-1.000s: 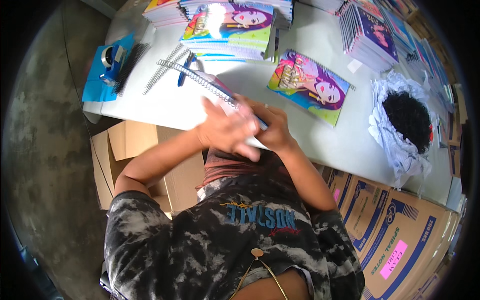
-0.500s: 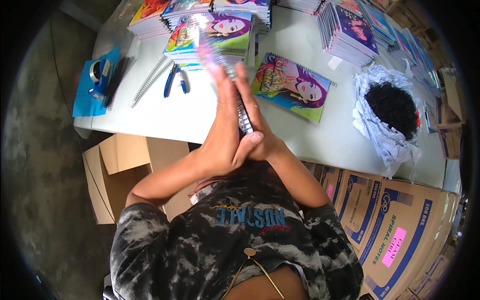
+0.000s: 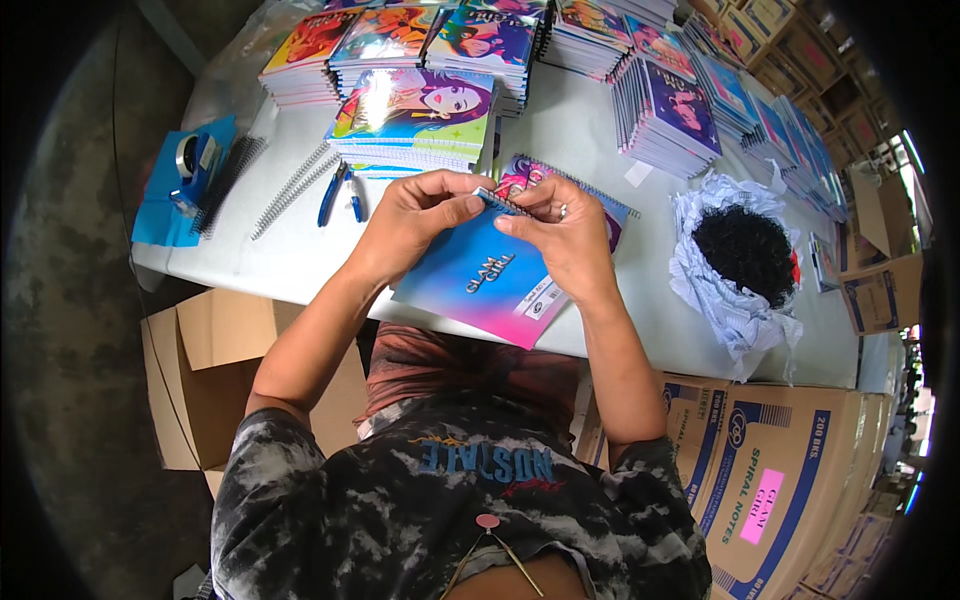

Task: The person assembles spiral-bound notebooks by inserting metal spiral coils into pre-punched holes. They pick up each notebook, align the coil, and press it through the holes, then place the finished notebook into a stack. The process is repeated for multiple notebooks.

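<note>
Notebook (image 3: 490,280) with a blue-to-pink cover lies tilted over the front edge of the white desk (image 3: 640,330), its wire-bound top edge pinched by both hands. Left hand (image 3: 415,220) curls its fingers over the top left corner, thumb pressed on the cover; right hand (image 3: 560,235) pinches the binding beside it. Half a second ago the palms were pressed together upright around it; now they have parted and lowered it flat. Blue pliers (image 3: 338,192) lie nearby.
</note>
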Demonstrator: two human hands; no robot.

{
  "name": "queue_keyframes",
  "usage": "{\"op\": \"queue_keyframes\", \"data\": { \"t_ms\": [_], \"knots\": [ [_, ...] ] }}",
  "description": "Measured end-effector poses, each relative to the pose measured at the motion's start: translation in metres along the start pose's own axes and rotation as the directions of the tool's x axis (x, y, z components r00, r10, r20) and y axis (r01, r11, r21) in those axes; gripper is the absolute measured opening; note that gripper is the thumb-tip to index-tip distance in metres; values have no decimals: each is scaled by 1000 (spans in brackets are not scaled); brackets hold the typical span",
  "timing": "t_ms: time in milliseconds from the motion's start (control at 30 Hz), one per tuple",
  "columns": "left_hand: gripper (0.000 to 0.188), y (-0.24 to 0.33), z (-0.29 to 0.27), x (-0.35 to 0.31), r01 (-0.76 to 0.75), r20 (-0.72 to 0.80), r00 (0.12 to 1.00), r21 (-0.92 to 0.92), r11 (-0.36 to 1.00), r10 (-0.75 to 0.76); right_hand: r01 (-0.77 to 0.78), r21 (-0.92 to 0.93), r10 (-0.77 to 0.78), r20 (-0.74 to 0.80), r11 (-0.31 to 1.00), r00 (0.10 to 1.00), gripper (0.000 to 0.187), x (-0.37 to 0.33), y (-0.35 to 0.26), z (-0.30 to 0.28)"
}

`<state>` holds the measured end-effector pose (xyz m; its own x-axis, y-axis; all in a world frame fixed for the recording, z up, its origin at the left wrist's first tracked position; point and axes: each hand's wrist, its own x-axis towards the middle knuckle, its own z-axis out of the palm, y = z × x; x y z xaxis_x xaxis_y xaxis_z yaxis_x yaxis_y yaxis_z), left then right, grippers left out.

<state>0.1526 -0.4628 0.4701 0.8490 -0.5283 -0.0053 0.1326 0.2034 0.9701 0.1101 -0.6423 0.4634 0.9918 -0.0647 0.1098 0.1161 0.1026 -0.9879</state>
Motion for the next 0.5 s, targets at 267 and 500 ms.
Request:
{"op": "queue_keyframes", "data": {
  "t_ms": [267,500],
  "knots": [
    [7,20,-11,12,-181,201,971,263,948,130,226,-459,-308,-111,859,945,22,-13,-7,31],
    [70,34,-3,36,-396,-158,793,601,695,588,461,159,-251,-664,873,704,39,-10,-18,-9]
  ]
}}
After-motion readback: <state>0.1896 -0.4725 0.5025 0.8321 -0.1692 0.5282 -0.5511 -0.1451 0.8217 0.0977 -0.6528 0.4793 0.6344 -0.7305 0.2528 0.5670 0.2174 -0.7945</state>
